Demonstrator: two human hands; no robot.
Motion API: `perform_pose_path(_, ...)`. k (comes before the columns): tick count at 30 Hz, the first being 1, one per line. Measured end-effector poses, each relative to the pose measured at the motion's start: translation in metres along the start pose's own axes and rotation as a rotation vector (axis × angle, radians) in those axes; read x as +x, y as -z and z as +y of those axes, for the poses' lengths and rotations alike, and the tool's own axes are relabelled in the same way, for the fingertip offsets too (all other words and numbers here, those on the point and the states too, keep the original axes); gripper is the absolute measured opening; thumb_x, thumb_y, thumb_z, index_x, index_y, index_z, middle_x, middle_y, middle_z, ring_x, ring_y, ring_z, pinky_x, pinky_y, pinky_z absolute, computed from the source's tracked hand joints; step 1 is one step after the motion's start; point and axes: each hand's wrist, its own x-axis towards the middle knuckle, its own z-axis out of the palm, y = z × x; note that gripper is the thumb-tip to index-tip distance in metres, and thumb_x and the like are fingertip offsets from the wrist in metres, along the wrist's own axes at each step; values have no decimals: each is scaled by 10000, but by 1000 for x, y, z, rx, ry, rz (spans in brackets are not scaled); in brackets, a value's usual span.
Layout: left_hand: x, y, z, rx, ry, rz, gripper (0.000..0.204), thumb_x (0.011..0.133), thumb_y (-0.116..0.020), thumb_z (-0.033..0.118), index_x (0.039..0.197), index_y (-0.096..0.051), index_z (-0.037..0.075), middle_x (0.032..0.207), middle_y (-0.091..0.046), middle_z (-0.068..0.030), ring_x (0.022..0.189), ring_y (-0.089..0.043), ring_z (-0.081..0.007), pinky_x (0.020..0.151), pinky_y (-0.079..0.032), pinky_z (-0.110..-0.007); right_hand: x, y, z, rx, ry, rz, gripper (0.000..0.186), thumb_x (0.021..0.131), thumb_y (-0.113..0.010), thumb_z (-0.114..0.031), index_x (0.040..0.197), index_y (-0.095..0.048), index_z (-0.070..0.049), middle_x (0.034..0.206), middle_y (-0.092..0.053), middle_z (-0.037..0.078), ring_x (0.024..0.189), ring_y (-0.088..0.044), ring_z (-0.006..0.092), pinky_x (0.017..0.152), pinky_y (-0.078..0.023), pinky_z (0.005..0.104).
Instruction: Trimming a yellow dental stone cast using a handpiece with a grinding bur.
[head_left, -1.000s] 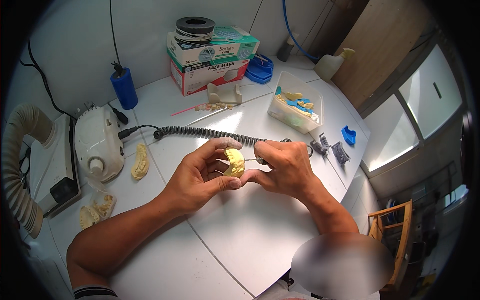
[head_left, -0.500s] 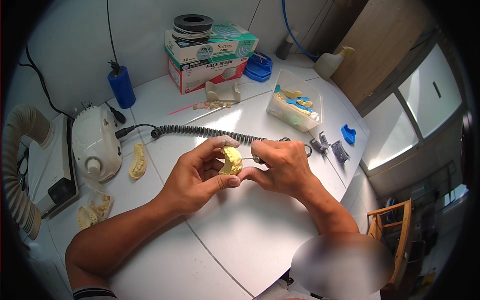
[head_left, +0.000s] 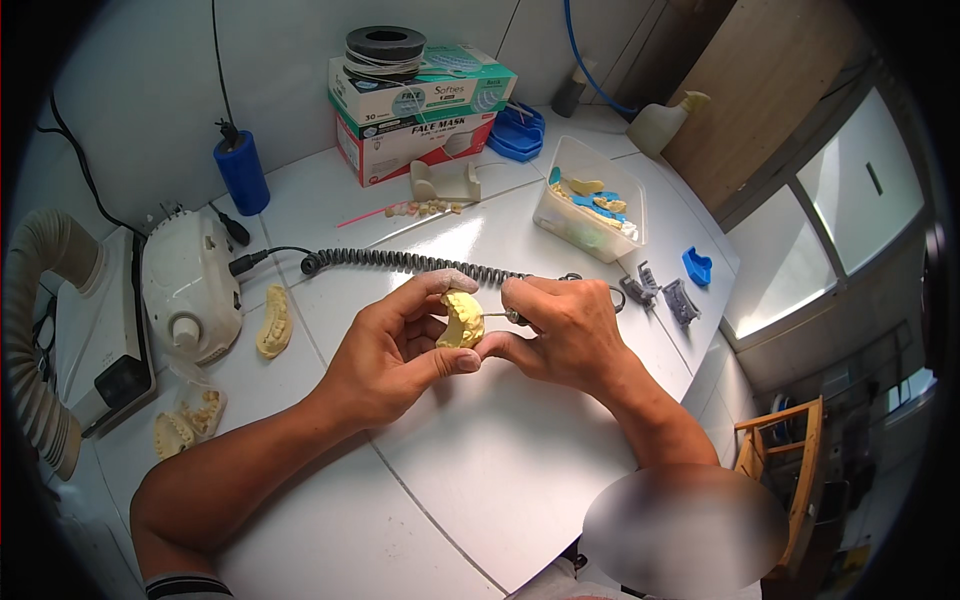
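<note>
My left hand [head_left: 390, 360] grips a pale yellow dental cast [head_left: 460, 320] between thumb and fingertips, its whitish-dusted forefinger along the top. My right hand [head_left: 560, 335] is closed round a rotary handpiece [head_left: 516, 316], mostly hidden, whose thin metal shank points left at the cast; whether its tip touches is too small to tell. The right thumb rests beside the cast. A black coiled cord [head_left: 400, 262] runs behind both hands from a white control unit [head_left: 195, 285]. A second yellow cast [head_left: 272, 325] lies left of my hands.
Far left are a ribbed hose [head_left: 45, 260] and more casts [head_left: 175, 435]. Behind stand a blue cylinder [head_left: 242, 175], stacked boxes [head_left: 415, 150] with a spool [head_left: 385, 45], and blue trays [head_left: 515, 140]. Rightward are a plastic container [head_left: 590, 225], grey pieces [head_left: 680, 305] and a spray bottle [head_left: 655, 130].
The cast in my left hand has tilted and shifted slightly leftward since the earliest frame, showing more of its inner curve. The view has shifted slightly; both hands keep their grips.
</note>
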Motion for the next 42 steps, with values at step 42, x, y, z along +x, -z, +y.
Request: perform_pose_path(42,0,-3,-3,-120,-4,59,595,931,-852,28,1403,-492,74,1318,-662,-126,1164,-719,-186,1033,-618,-344,0,1,-5,29,-36,13,593,833,-884,-578,772,-545,-94,606,-532,40,481,-539,225,463,-399,374)
